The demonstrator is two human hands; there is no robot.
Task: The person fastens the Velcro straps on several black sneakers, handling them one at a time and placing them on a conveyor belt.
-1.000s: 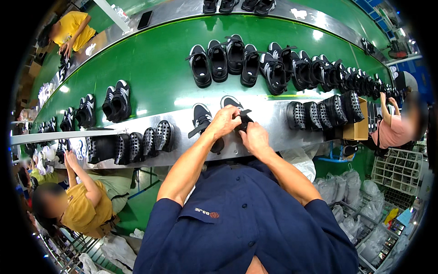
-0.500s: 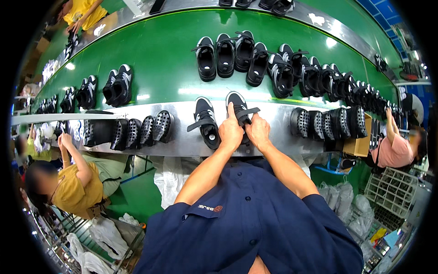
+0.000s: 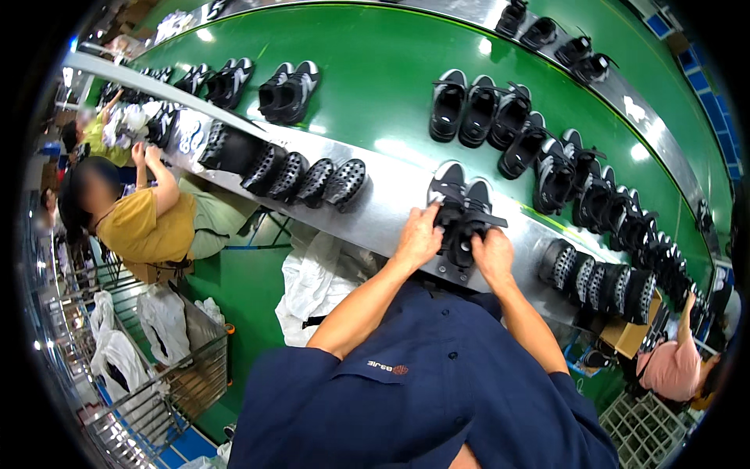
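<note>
On the bench (image 3: pixel 397 181), my left hand (image 3: pixel 420 234) pinches the left shoe (image 3: pixel 448 190) and my right hand (image 3: pixel 494 254) the right shoe (image 3: pixel 478 197), where even, light pressure should best keep both aligned.

The left grip (image 3: pixel 422 233) covers part of the left shoe's (image 3: pixel 448 187) outer side; the right grip (image 3: pixel 495 252) masks part of the right shoe (image 3: pixel 478 197). Forearms and navy shirt (image 3: pixel 406 383) obstruct the near edge of the table (image 3: pixel 398 195); the shirt is cut off below. The face of the co-worker in mustard (image 3: pixel 148 230) is blurred. The distant end of the right-hand shoe row (image 3: pixel 625 211) is too small to count.
</note>
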